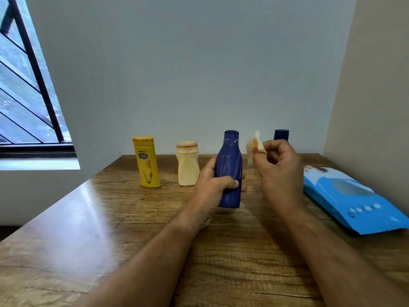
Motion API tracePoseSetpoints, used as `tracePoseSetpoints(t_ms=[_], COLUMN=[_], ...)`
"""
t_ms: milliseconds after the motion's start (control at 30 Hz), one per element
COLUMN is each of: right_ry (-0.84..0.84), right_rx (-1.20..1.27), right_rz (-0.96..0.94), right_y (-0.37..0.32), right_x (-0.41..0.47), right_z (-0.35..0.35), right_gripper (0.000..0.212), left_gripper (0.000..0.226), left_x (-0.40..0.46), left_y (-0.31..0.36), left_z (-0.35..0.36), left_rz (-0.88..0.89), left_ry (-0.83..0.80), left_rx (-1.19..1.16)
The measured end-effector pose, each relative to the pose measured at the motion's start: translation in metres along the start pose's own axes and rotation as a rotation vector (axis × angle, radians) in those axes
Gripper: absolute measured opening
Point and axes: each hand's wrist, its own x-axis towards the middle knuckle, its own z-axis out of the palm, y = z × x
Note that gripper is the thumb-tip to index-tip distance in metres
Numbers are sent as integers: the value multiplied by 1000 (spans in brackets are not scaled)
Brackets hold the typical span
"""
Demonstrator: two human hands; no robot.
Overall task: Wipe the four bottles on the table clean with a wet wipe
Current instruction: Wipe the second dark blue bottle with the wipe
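Observation:
My left hand [212, 185] grips a dark blue bottle [230, 160] upright, its base just above the wooden table [110, 218]. To the right of it, apart from the bottle, my right hand [278, 167] pinches a crumpled wet wipe [255, 144] stained orange-brown. A yellow bottle [147, 161] and a cream bottle [187, 166] stand at the back left with dusty caps. Behind my right hand only the cap of a second dark blue bottle [281, 135] shows.
A blue pack of wet wipes [354, 200] lies at the table's right edge beside the wall. The table's back edge meets the wall. A barred window [28, 85] is at the far left.

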Motion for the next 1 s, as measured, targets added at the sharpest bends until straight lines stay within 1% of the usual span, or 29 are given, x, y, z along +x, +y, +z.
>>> tracePoseSetpoints(t_ms=[133, 233, 333, 400, 500, 567, 600, 633, 667, 733, 800, 867, 933, 1000], right_ry=[47, 17, -76, -119, -194, -264, -300, -334, -367, -429, -458, -419, -307, -196], right_rx=[-57, -46, -69, -85, -62, -104, -140, -176, -205, -233, -269, -281, -232, -180], right_rz=[-52, -56, -79, -107, -112, -113, -117, -128, -140, -154, -167, -184, -195, -172], right_y=[2, 3, 3, 2, 1, 2, 3, 4, 4, 4, 4, 4, 3, 3], right_x=[2, 0, -5, -7, -8, -9, -9, -10, -11, -12, -15, -16, -15, -13], right_z=[-1, 1, 5, 6, 6, 4, 2, 1, 1, 2, 4, 6, 7, 7], right_gripper=[16, 12, 13, 14, 24, 22, 22, 24, 26, 27, 28, 27, 24, 28], left_gripper=[57, 55, 55, 60, 63, 56, 49, 40, 36, 41, 41, 40, 40, 41], left_x=[-2, -1, 0, 1, 4, 6, 6, 7, 8, 12, 13, 10, 7, 6], left_y=[0, 0, 1, 0, 0, 1, 2, 4, 5, 5, 5, 5, 2, -1], left_z=[2, 1, 4, 5, 2, 0, -1, -2, -2, -6, -8, -6, -2, 2], left_rz=[29, 60, 83, 86, 93, 101, 101, 94, 76, 38, 32, 32, 31, -19], left_ry=[-16, -9, 11, 43, 87, 101, 118, 151, 199, 299, 292, 237, 136, 47], left_rx=[-12, -25, -25, -24, -48, -104, -153, -202, -235, -239, -233, -177, -107, -72])
